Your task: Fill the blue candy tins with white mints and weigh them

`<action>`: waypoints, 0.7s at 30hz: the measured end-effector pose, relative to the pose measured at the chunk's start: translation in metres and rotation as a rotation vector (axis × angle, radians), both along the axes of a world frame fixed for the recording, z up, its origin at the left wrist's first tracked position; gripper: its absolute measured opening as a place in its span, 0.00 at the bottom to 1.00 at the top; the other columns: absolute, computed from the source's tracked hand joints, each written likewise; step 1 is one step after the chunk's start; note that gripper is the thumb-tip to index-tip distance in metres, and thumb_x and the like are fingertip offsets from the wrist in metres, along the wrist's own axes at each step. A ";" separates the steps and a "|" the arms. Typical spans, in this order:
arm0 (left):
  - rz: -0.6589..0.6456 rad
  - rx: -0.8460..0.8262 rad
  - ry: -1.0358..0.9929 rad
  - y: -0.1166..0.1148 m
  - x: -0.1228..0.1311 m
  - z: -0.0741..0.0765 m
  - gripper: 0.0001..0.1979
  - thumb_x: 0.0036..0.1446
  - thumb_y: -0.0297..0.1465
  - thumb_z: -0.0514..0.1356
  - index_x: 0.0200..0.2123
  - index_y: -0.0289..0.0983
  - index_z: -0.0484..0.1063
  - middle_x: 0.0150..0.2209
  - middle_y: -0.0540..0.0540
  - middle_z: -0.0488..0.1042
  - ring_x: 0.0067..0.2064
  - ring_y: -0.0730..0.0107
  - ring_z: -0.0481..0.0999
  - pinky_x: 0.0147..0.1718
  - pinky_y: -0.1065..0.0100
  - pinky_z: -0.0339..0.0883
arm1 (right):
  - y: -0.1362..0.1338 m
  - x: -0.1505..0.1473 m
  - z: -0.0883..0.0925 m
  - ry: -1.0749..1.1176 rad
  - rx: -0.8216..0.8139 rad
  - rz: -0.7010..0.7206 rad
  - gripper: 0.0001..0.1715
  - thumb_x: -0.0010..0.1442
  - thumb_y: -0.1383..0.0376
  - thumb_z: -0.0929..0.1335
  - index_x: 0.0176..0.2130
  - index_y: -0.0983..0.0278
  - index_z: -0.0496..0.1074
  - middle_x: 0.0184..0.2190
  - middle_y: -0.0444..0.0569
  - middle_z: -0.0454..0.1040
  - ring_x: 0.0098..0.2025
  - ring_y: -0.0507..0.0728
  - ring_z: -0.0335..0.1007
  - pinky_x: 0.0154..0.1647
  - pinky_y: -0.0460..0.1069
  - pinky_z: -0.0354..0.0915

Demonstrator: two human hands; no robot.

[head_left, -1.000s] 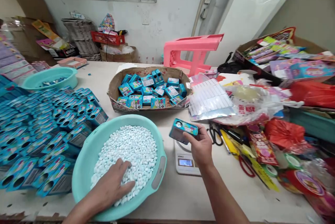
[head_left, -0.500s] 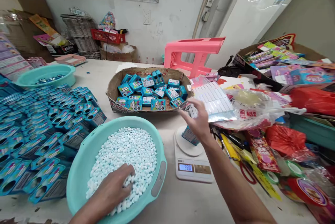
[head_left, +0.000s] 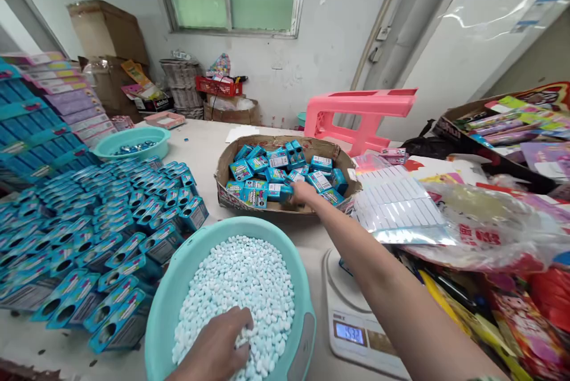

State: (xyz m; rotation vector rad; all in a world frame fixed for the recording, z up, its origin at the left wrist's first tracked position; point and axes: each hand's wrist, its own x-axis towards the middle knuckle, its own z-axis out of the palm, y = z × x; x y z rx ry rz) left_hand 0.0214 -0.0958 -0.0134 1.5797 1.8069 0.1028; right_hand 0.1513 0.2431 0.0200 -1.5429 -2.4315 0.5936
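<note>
My left hand (head_left: pixel 222 342) is down in a turquoise basin (head_left: pixel 155 286), its fingers curled around some small white and pale blue candies (head_left: pixel 240 274). My right hand (head_left: pixel 303 192) reaches into a cardboard tray (head_left: pixel 222 188), closed on a small blue candy box (head_left: pixel 286 193) at the tray's near side. Other blue boxes lie jumbled around it. Beneath my right forearm stands a white kitchen scale (head_left: pixel 332 304) with a lit display. A blue box on its plate is mostly hidden by the arm.
Rows of upright blue boxes (head_left: pixel 120 316) with round openings fill the left side. Behind them is a second turquoise basin (head_left: pixel 162 142). A pink plastic stool (head_left: pixel 356 102) lies beyond the tray. Label sheets (head_left: pixel 396 200), plastic bags and packets crowd the right.
My right hand has moved from above the scale, left into the cardboard tray, and closed on a blue box there. My left hand stays among the candies. The view has shifted left.
</note>
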 end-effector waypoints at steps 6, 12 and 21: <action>-0.113 0.059 0.051 -0.002 0.001 -0.002 0.16 0.46 0.26 0.52 0.40 0.42 0.71 0.42 0.44 0.73 0.45 0.54 0.72 0.41 0.61 0.60 | -0.035 0.005 0.029 0.516 -0.059 0.132 0.23 0.57 0.58 0.69 0.50 0.63 0.65 0.45 0.48 0.75 0.45 0.57 0.73 0.44 0.51 0.69; 0.029 0.188 -0.036 -0.007 -0.005 -0.003 0.12 0.43 0.25 0.54 0.34 0.40 0.71 0.36 0.47 0.74 0.41 0.57 0.73 0.39 0.63 0.60 | -0.136 0.021 0.022 1.392 -0.805 0.043 0.23 0.51 0.55 0.73 0.45 0.59 0.68 0.41 0.46 0.77 0.40 0.56 0.75 0.40 0.54 0.73; 1.020 0.156 -1.312 0.006 -0.023 0.020 0.12 0.51 0.35 0.61 0.37 0.37 0.65 0.30 0.47 0.70 0.21 0.76 0.66 0.12 0.80 0.48 | -0.190 0.051 0.002 1.408 -1.085 -0.170 0.15 0.51 0.63 0.73 0.40 0.64 0.72 0.36 0.47 0.77 0.35 0.53 0.74 0.30 0.46 0.74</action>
